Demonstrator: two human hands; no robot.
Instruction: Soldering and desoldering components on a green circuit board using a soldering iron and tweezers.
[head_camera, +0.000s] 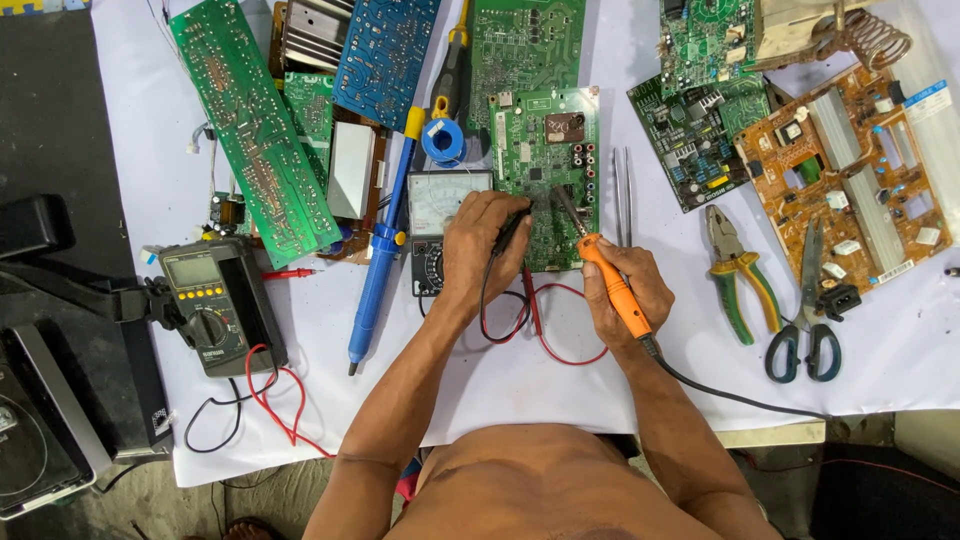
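Two bare hands at work on a green circuit board (545, 170), one with a soldering iron (610, 285), the other with a black probe (508, 235).

The right hand (625, 290) has its fingers curled tight around the iron's smooth orange handle; the iron's long axis slants from the black cord (740, 398) near the person's body up and leftward, its dark metal tip resting on the flat, component-studded board, which lies on a white sheet (880, 340) in the middle of the table. The left hand (480, 250) pinches the slim probe between its fingertips, pointed up and right onto the same board, red and black leads (545, 335) looping below. Just beside the right hand lie thin steel tweezers (622, 195); green-and-yellow-handled pliers (738, 275) lie farther right.
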